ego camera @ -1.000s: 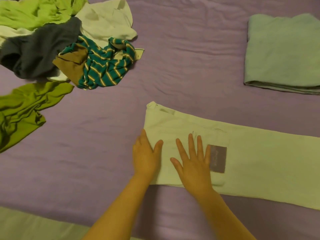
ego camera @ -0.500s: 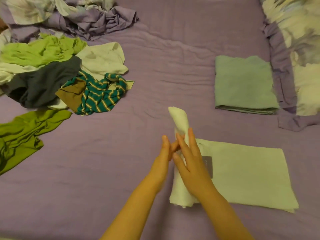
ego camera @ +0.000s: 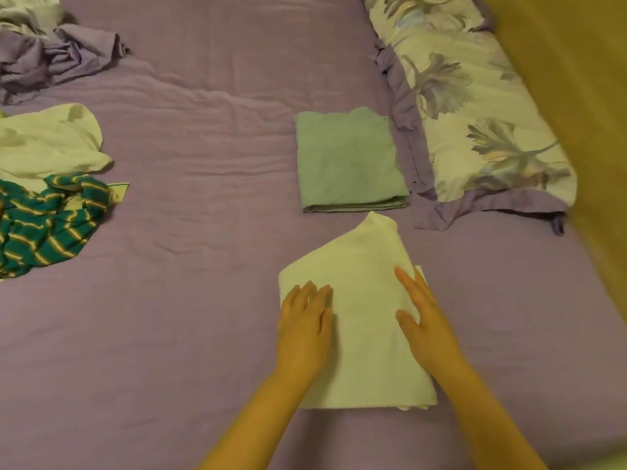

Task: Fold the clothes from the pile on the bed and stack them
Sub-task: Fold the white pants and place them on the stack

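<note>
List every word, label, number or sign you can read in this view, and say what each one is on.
None: no readable text shows anywhere.
Pale folded garment under both hands: plain cloth, no label showing.
Green folded garment: no print.
Striped garment: stripes only.
Pillow: floral pattern, no lettering.

pale garment (ego camera: 359, 320) folded over (now compact) | both hands (ego camera: 303, 329) flat on it
</note>
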`<state>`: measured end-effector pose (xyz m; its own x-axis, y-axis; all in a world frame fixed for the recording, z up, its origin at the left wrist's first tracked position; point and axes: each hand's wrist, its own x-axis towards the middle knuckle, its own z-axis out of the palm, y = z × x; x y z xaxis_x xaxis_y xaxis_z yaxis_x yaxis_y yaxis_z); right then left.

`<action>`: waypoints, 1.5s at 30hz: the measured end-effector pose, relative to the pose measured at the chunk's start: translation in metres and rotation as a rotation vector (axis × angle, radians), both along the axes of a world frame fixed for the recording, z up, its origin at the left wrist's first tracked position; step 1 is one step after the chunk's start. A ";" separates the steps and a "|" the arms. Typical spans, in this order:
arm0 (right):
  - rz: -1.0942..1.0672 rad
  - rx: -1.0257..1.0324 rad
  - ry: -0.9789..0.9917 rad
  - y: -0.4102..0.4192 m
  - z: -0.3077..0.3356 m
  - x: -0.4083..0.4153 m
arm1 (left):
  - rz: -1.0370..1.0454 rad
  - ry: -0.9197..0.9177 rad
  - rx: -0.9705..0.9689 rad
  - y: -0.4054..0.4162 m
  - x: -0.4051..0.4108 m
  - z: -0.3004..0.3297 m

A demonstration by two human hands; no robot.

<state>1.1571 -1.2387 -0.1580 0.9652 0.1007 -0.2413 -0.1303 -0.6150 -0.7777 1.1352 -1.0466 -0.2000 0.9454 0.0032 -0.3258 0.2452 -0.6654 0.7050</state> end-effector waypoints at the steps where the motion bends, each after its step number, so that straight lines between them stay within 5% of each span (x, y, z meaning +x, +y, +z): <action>1: -0.012 -0.019 0.018 -0.012 -0.006 0.002 | -0.072 0.020 0.118 -0.005 0.000 -0.010; 11: -0.021 -0.103 0.167 -0.078 -0.094 0.011 | -0.312 0.058 0.555 -0.063 0.000 -0.082; 17: 0.025 -0.436 0.267 -0.083 -0.135 0.008 | -0.294 0.091 0.613 -0.041 0.002 -0.102; 23: -0.038 -0.533 0.320 -0.081 -0.141 0.009 | 0.108 0.383 0.347 -0.033 0.011 -0.097; 26: -0.059 -0.492 0.292 -0.082 -0.142 0.016 | 0.244 0.307 0.189 -0.034 0.016 -0.089; 30: -0.117 -0.361 0.308 -0.083 -0.142 0.021 | 0.745 0.280 -0.218 -0.022 0.025 -0.085; 33: -0.114 -0.337 0.276 -0.083 -0.141 0.021 | 0.805 0.333 -0.332 -0.008 0.026 -0.087; 38: -0.089 -0.338 0.202 -0.080 -0.140 0.017 | 0.794 0.162 -0.441 -0.006 0.025 -0.088; 45: -0.191 -0.368 0.251 -0.071 -0.134 0.015 | 0.753 0.468 -0.539 0.001 0.017 -0.088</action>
<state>1.1723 -1.3101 -0.2919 0.8654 -0.2085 -0.4556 -0.4235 -0.7903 -0.4428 1.1525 -1.0454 -0.2877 0.5372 0.2857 -0.7936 0.7930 0.1495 0.5906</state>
